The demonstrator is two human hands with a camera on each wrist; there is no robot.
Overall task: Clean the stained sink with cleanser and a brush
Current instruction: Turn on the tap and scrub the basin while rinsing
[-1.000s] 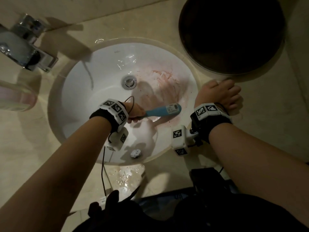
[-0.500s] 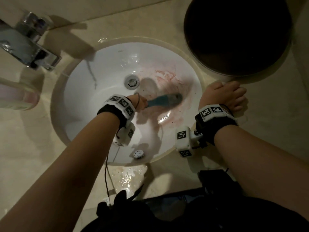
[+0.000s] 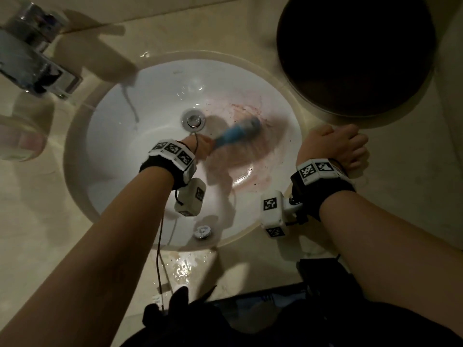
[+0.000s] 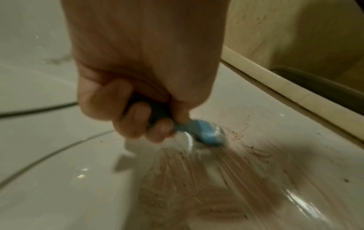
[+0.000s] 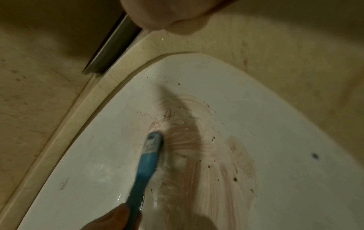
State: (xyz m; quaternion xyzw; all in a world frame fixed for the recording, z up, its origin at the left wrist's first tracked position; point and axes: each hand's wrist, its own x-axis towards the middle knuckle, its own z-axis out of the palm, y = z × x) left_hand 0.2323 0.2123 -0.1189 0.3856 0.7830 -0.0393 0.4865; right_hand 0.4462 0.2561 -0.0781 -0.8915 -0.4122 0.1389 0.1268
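A white oval sink [image 3: 120, 136] is set in a beige counter, with a pink-brown smeared stain [image 3: 253, 151] on its right side. My left hand [image 3: 200, 145] grips the handle of a blue brush [image 3: 238, 132], whose head presses on the stain just right of the drain [image 3: 193, 120]. In the left wrist view the fingers [image 4: 135, 123] curl round the handle and the brush head [image 4: 206, 135] meets the streaked basin. The right wrist view shows the brush [image 5: 147, 160] over the smears [image 5: 206, 155]. My right hand [image 3: 335, 144] rests on the counter by the sink's right rim, fingers curled, holding nothing.
A chrome faucet [image 3: 32, 58] stands at the back left. A large dark round basin [image 3: 355, 53] sits on the counter at the back right. A pale container [image 3: 20, 139] is at the left edge. Water pools on the counter [image 3: 185, 269] in front of the sink.
The left hand has swept the brush from the near right part of the basin up and away toward the drain. The stain looks more smeared. The right hand has stayed put.
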